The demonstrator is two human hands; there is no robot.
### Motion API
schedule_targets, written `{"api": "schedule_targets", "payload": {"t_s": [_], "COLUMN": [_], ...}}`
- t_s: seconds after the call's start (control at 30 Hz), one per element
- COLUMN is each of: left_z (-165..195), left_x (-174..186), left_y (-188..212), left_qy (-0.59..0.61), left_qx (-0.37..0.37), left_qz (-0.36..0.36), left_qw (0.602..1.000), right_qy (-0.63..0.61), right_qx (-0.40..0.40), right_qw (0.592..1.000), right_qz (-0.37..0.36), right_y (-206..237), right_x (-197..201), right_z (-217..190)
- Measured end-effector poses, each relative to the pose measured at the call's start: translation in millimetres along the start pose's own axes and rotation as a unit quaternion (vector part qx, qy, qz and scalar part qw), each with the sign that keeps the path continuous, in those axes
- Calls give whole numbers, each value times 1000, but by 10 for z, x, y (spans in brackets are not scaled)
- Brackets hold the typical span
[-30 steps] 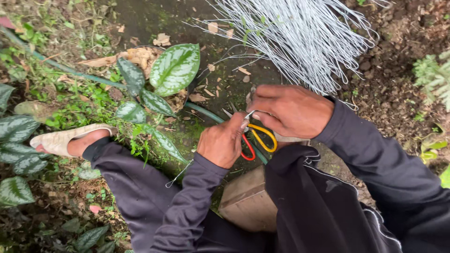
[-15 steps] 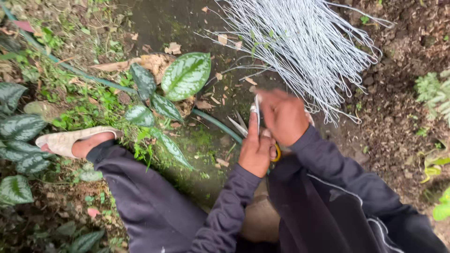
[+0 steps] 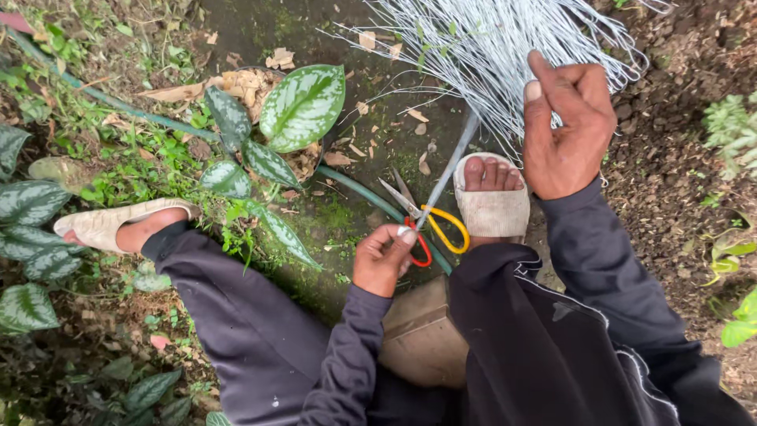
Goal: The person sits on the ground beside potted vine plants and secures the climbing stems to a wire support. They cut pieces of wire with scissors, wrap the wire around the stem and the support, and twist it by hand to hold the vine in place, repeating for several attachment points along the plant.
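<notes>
So since half a second back my hands have split apart, they were bunched together over the scissors before. Now the right hand (image 3: 566,130) is up by the bundle of pale wire strands (image 3: 505,47), fingers loosely curled, pulling one grey strand (image 3: 451,170) taut between pinched fingers. The strand runs down to my left hand (image 3: 384,258), which is pinching its lower end just beside the scissors (image 3: 430,225). Those lie on the ground with red and yellow handles, touching the green hose (image 3: 359,193) next to my sandalled right foot (image 3: 490,197).
</notes>
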State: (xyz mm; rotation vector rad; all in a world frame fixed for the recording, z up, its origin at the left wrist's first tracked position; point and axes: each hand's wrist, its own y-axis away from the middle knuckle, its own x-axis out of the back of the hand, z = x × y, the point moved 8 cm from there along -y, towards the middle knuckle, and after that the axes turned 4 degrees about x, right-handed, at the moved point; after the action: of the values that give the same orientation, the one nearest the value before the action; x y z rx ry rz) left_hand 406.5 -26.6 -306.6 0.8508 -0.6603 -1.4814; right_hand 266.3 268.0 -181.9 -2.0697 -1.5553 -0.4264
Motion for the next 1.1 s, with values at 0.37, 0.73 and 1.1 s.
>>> {"api": "schedule_targets", "payload": {"t_s": [0.37,0.73,1.1], "left_z": [589,817,968], "left_x": [-380,-422,-543], "left_y": [35,109,126], "left_qy": [-23,-30,-22], "left_qx": [-171,-204,-173], "left_qz": [30,45,53], "left_qw": [985,978,983], "right_qy": [-329,-338,-367], "right_qx": [-216,-205,-218], "right_qw": [890,900,898], "right_qz": [-229,-183,-110], "right_y": [616,591,715], "right_x": [-857,-898,-968], "right_z": [153,147,287]}}
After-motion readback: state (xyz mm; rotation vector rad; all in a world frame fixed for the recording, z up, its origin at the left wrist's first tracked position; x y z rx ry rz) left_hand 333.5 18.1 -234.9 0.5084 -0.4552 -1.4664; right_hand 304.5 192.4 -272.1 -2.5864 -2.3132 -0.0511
